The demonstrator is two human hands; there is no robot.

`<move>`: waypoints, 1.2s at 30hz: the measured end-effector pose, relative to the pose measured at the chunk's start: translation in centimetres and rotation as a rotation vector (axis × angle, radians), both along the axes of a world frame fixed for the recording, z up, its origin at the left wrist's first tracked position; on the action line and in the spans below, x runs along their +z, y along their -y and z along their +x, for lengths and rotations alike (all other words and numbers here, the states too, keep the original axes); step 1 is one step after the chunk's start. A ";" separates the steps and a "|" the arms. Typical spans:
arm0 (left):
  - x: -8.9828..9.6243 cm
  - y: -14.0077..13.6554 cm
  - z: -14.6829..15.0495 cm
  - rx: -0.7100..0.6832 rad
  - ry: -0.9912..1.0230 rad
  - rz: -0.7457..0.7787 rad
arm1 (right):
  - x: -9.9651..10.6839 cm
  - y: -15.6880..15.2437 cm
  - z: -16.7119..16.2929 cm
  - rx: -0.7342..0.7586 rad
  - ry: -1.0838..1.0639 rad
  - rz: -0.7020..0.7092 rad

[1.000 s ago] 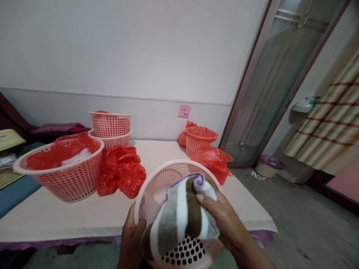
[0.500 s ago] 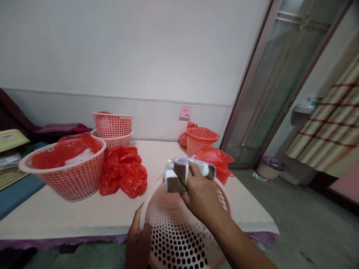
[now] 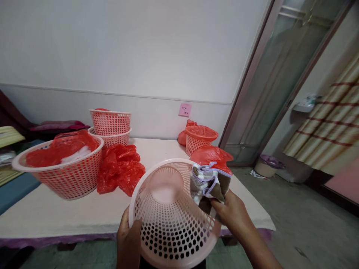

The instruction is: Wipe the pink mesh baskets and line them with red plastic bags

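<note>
A pink perforated plastic basket (image 3: pixel 165 192) is tilted with its mouth towards me at the front edge of the table. My left hand (image 3: pixel 129 239) grips the basket's left rim, thumb inside and fingers outside. In my right hand (image 3: pixel 231 211) is a bunched cloth (image 3: pixel 210 185), brown, white and grey with a purple stitched edge. The cloth lies over the right side of the basket's rim. Behind it a red plastic bag (image 3: pixel 211 157) spreads on the table. More crumpled red plastic bags (image 3: pixel 122 170) lie to the left of the basket.
At the left stands a big pink basket (image 3: pixel 75 179) holding red bags and something white. Two stacked pink baskets (image 3: pixel 110 123) are behind it. A small red-lined basket (image 3: pixel 196 144) stands at the back right of the white-covered table (image 3: pixel 112 213). A bin (image 3: pixel 266 166) is on the floor.
My right hand has moved the cloth from the basket's far rim to its right side, towards me. The basket has shifted left and its inside shows more fully. My left hand keeps its hold.
</note>
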State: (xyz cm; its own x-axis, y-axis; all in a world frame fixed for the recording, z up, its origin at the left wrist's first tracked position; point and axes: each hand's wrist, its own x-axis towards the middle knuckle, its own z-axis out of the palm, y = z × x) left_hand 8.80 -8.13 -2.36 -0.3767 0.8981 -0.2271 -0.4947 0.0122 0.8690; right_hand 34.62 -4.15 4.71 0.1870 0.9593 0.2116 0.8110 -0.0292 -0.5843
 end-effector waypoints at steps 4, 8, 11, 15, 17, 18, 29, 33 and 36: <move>-1.1 -1.0 -1.5 -0.076 -0.178 0.004 | -0.3 0.1 0.9 -0.006 -0.086 0.016; -0.7 -2.7 -4.8 -0.146 -0.604 0.087 | -0.5 0.1 1.0 0.081 -0.128 0.096; 1.1 -3.8 -6.1 -0.277 -0.763 0.188 | -0.5 0.0 -0.1 0.256 -0.152 0.192; 2.5 -4.4 -5.8 -0.342 -0.961 0.316 | 0.6 -0.4 -1.8 0.428 -0.160 0.307; 2.4 -4.5 -5.2 -0.292 -0.995 0.354 | 1.8 -0.3 -2.5 0.397 -0.215 0.373; 2.2 -4.5 -4.9 -0.274 -0.999 0.362 | 2.5 -0.2 -2.9 0.363 -0.252 0.416; 1.2 -3.3 -2.7 -0.222 -0.901 0.477 | 1.7 1.3 -12.9 0.644 0.432 0.560; 1.1 -3.0 -3.2 -0.182 -0.859 0.400 | 2.0 0.5 -12.1 0.605 0.394 0.477; 1.2 -3.0 -3.8 -0.150 -0.828 0.321 | 2.7 -0.9 -9.5 0.413 0.344 0.430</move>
